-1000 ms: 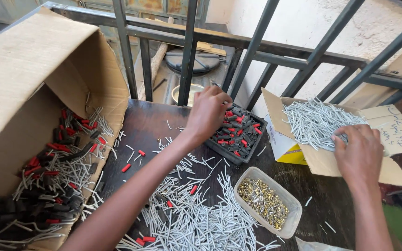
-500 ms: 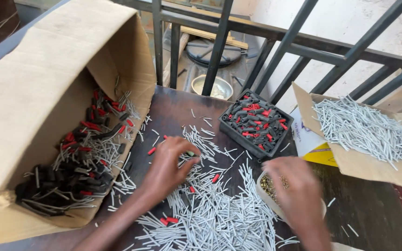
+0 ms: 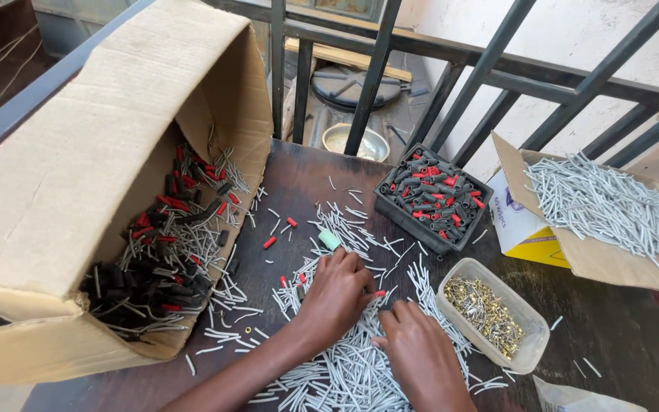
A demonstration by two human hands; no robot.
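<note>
At six o'clock on the dark table [image 3: 329, 172], left hand [image 3: 337, 294] and right hand [image 3: 421, 358] both palm-down on the grey sticks [image 3: 345, 366], fingers curled; cannot tell what either grips. Clear tub of brass bits [image 3: 486, 313] at three o'clock, just beside the right wrist: likely tipped by a careless sweep.

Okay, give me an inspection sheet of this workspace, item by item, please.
Surface: dark wooden table, worn.
Job's things: pile of grey sleeves under both hands; small red piece at left hand's fingertips.
Clutter: tipped cardboard box; black tray; clear tub of brass parts; open carton of grey sleeves.
Grips: left hand and right hand, fingers bent onto pile.
Cables: nothing seen.
Surroundings: metal railing.
</note>
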